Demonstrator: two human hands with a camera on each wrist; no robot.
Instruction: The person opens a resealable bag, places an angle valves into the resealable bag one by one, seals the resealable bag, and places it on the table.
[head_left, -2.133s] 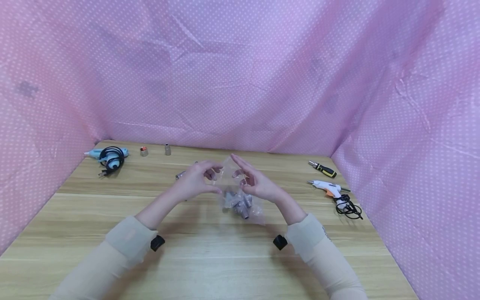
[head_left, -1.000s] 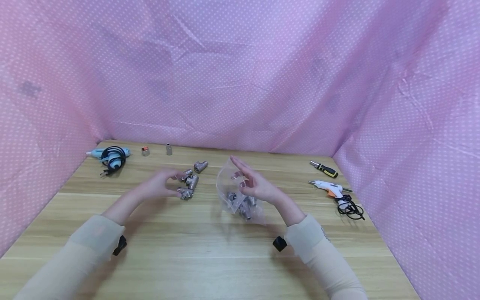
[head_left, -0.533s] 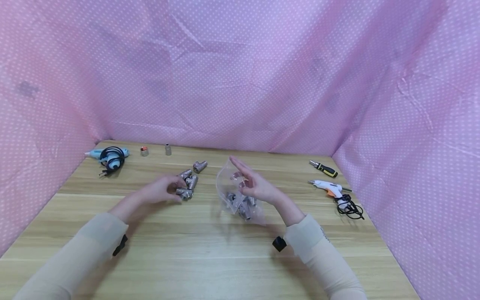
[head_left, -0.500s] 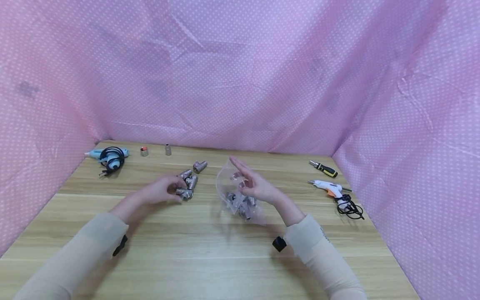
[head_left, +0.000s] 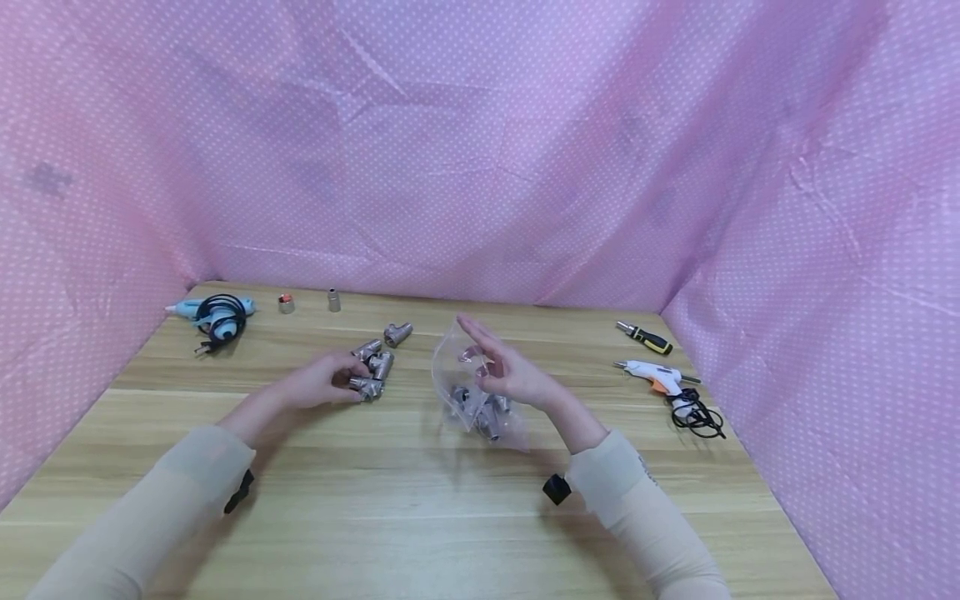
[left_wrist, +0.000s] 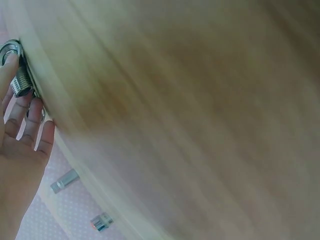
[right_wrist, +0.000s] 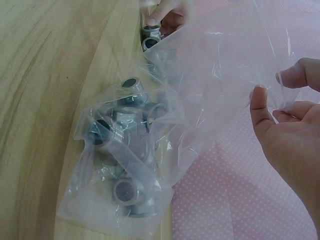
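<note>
My left hand (head_left: 322, 382) pinches the nearest metal tee pipe fitting (head_left: 371, 389) of a small cluster on the table. In the left wrist view, the thumb lies over the ring-shaped end of the threaded tee (left_wrist: 21, 82), with the fingers behind it. Two more tees touch or nearly touch it, and another tee (head_left: 397, 334) lies a little behind. My right hand (head_left: 517, 373) pinches the rim of a clear plastic bag (right_wrist: 210, 70), keeping its mouth spread. Several fittings (right_wrist: 127, 192) lie inside the bag, which rests on the table. Part of the left hand shows behind the bag.
At the back left are a blue glue gun (head_left: 221, 321) with a coiled black cord, a short metal fitting with orange inside (head_left: 286, 304) and a metal cylinder (head_left: 333, 300). On the right lie a screwdriver (head_left: 647, 337) and a white glue gun (head_left: 652, 371). Pink dotted cloth surrounds the table.
My left hand has gone from the bag's mouth leftward to the loose tees, and its fingers have closed on the nearest one. The right hand has stayed at the bag's rim.
</note>
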